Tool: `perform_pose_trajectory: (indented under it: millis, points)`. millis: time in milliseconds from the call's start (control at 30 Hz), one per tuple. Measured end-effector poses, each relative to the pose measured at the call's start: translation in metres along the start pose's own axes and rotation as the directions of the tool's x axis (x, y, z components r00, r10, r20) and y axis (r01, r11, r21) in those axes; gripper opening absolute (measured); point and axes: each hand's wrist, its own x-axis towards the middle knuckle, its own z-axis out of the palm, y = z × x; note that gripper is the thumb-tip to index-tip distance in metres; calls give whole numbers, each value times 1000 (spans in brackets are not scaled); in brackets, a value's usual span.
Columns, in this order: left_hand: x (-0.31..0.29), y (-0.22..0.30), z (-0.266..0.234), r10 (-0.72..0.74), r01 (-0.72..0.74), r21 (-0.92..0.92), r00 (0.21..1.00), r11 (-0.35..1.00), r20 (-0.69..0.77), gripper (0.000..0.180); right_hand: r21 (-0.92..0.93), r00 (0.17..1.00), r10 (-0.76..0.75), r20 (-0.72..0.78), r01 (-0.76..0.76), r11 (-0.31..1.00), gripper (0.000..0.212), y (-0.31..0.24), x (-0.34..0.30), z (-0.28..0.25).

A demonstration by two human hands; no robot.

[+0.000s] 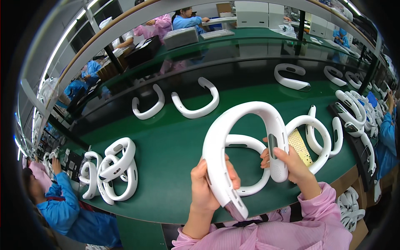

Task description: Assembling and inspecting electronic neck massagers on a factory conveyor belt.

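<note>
I hold up a white U-shaped neckband device (246, 114) with both hands, its arch pointing away from me. My left hand (208, 187) grips its left arm near the silver end. My right hand (291, 164) grips its right arm, thumb beside the dark slot. Under it on the green table (175, 146) lies another white neckband (254, 166). A third neckband (321, 137) lies just right of my right hand, with a yellowish perforated strip (301, 146) beside it.
A pile of white neckbands (112, 171) sits at the left. Two single ones (148, 106) (198, 102) lie on the far conveyor, more at far right (291, 77) and stacked on a dark tray (354, 116). A person in blue (66, 208) works at lower left.
</note>
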Motion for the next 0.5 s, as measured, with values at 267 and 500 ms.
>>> perform_pose_trajectory:
  millis: [267,500]
  points:
    - [6,-16,41,164,-114,381,981,917,-100,38,-957,551,-835,15,250,147,43,8,5,7]
    - [6,-16,33,234,-197,476,972,857,-19,39,-485,773,-630,80,582,653,33,8,-25,44]
